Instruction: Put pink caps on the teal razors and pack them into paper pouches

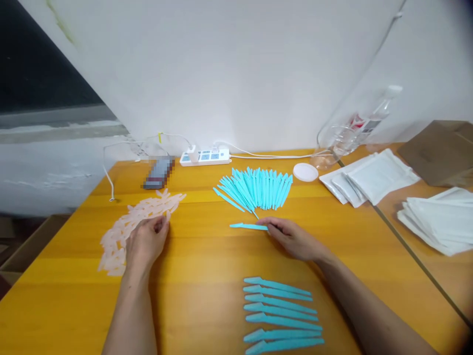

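Observation:
My right hand (293, 238) pinches the handle end of a turquoise eyebrow razor (240, 226), whose blade end points left. A fanned pile of the same razors (264, 187) lies just beyond it. Closer to me, a column of several razors (283, 308) is laid out side by side, blade ends to the left. My left hand (146, 241) is closed at the right edge of a heap of small translucent pinkish caps (123, 224). One cap (167, 216) stands up at its fingertips, in a pinch between thumb and finger.
At the back stand a power strip (207, 157) with plugs and a blurred-out phone (158, 172). A white round lid (305, 172), a clear plastic bottle (373, 121), white packets (382, 175), more packets (441, 219) and a brown cardboard piece (438, 150) are on the right.

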Action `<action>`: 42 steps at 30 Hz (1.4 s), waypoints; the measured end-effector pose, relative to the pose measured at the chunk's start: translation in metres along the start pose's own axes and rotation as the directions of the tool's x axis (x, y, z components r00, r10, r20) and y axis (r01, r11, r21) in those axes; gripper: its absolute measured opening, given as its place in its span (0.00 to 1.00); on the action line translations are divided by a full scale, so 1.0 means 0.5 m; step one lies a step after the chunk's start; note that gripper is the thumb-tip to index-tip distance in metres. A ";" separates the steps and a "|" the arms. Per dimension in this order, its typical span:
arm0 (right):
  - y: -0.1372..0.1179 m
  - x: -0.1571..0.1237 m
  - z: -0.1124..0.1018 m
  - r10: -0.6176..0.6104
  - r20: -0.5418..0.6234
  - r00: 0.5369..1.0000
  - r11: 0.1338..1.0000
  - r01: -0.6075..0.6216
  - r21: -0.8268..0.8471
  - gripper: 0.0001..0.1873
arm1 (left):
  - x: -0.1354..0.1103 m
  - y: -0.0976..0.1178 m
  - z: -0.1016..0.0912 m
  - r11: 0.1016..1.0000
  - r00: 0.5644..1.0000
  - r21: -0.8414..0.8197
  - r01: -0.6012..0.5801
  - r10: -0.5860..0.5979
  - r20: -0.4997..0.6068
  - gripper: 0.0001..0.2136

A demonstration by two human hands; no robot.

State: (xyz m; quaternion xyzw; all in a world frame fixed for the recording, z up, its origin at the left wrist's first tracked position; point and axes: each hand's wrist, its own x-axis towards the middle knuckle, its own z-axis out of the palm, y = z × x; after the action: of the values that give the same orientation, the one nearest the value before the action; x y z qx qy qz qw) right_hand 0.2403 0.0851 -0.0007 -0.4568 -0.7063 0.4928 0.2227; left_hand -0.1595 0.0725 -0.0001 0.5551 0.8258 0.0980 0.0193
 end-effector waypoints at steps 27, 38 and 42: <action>0.001 0.002 0.019 -0.119 -0.036 0.992 0.993 0.118 -0.011 0.22 | -0.107 0.212 0.030 0.111 0.847 -0.863 0.493 0.164 0.506 0.22; -0.008 -0.004 0.008 -0.142 -0.019 0.990 0.990 0.142 0.002 0.21 | -0.113 0.215 0.026 0.100 0.832 -0.854 0.510 0.197 0.519 0.20; -0.010 -0.003 0.004 -0.141 -0.035 0.989 0.990 0.141 0.006 0.21 | -0.111 0.216 0.023 0.104 0.843 -0.863 0.495 0.185 0.506 0.20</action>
State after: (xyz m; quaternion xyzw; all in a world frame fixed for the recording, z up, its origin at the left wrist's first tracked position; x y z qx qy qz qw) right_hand 0.2375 0.0823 0.0033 -0.4132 -0.7309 0.4708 0.2710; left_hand -0.0379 0.0625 0.0041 0.3074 0.5676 0.4683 0.6033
